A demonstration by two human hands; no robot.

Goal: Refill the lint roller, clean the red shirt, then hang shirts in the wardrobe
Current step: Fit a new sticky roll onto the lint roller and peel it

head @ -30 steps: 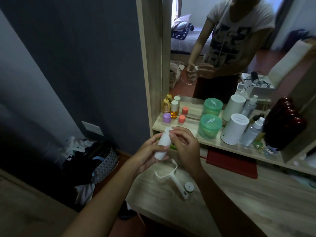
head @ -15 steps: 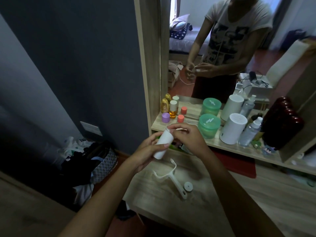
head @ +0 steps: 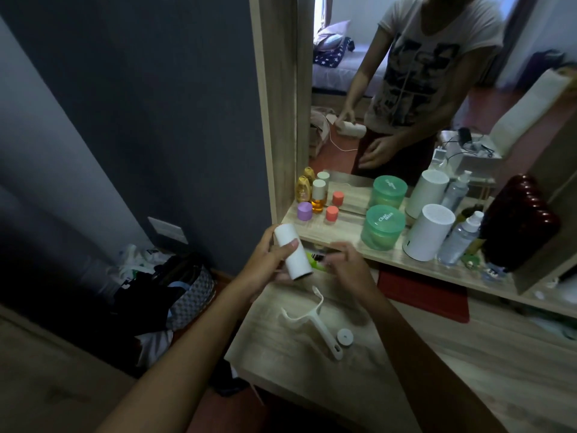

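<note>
Refill roll (head: 293, 250) gripped in left hand (head: 268, 265), right hand (head: 345, 264) beside.

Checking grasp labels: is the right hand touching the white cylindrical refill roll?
Apart. The head view shows the right hand open, with shelf gap between it and the white roll, held by the left hand.

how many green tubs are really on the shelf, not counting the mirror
1: the green tub stands on the shelf, left of the white cylinder. The second green one behind it is its mirror reflection. Others may be hidden.
</note>
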